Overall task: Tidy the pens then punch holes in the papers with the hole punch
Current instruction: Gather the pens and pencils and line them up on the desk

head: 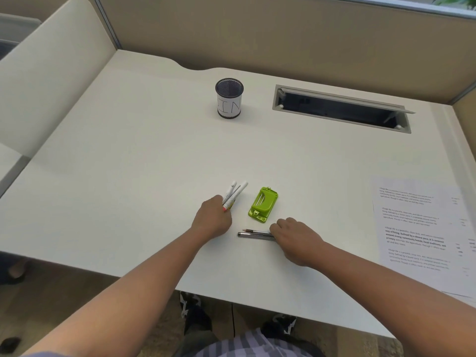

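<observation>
My left hand (214, 217) is closed around a bunch of white markers (235, 193), whose tips point up and away from me over the desk. My right hand (296, 239) rests on two dark pens (253, 233) lying flat near the front of the desk, fingers curled over their right ends. A green hole punch (263, 204) sits between my two hands. A black mesh pen cup (229, 98) with a white label stands upright at the back of the desk. Printed papers (419, 228) lie at the right edge.
An open cable tray slot (340, 109) is cut into the white desk (128, 163) at the back right. Beige partition walls enclose the desk at the left and rear. The desk's front edge runs just below my forearms.
</observation>
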`<state>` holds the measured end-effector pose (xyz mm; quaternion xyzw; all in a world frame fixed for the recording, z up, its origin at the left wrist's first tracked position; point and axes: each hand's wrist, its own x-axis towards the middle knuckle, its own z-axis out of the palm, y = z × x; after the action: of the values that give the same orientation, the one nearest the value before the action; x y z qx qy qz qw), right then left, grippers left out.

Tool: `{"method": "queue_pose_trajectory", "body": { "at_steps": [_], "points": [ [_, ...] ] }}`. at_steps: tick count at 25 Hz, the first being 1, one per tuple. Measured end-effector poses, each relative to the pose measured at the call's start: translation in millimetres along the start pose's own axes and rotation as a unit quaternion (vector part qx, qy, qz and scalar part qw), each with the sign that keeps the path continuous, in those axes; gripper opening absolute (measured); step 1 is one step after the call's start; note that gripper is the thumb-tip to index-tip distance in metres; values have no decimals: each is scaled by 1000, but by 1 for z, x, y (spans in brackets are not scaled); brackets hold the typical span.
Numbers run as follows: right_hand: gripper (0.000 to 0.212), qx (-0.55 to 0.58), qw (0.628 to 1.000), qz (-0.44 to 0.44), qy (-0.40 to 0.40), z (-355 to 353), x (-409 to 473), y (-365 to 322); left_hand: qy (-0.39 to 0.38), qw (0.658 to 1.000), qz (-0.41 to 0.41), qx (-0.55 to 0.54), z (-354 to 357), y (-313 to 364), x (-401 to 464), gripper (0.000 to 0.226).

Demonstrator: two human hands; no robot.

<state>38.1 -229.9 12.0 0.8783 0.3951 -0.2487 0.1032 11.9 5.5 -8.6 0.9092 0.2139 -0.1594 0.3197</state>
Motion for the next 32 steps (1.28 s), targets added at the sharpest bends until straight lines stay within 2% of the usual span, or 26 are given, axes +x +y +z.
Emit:
{"method": "queue_pose_trajectory", "body": {
  "at_steps": [2,4,5,6,8,10,12,14,17,21,23,26,28,32],
  "points": [
    [22,43,999,24,-5,4,1,1,-18,978,-56,-199,-3,-7,-3,11],
    [8,175,982,78,-5,-2,2,-3,-44,913,-115,-388,-8,-9,-10,10],
    [8,265,959,105,-2,-10,2,-6,-54,881,-135,-450,-9,-9,-14,13],
    [14,368,921,131,2,-19,1,-11,-64,851,-150,-499,-10,-8,-18,17],
    [20,579,800,154,4,-39,2,-24,-82,808,-158,-562,-9,-1,-24,21],
    [22,706,692,149,2,-54,8,-38,-91,797,-151,-578,-7,11,-29,18],
    [22,751,643,154,1,-60,18,-47,-80,799,-138,-579,-4,24,-31,12],
    [24,751,637,170,15,-62,27,-53,-58,799,-134,-584,-5,33,-31,4],
    [25,718,670,184,48,-62,36,-59,-33,798,-138,-585,-9,36,-28,6],
    [22,707,678,186,77,-62,44,-72,-33,750,-140,-645,-11,36,-30,15],
    [20,702,679,195,91,-67,46,-78,-27,741,-135,-658,-10,36,-31,16],
    [22,711,668,192,108,-76,52,-93,-17,734,-129,-667,-14,33,-31,16],
    [22,729,651,181,110,-83,62,-104,-3,745,-122,-656,-22,27,-29,15],
    [30,770,613,161,69,-109,93,-135,15,760,-120,-639,-54,-2,-20,20]
  ]
}}
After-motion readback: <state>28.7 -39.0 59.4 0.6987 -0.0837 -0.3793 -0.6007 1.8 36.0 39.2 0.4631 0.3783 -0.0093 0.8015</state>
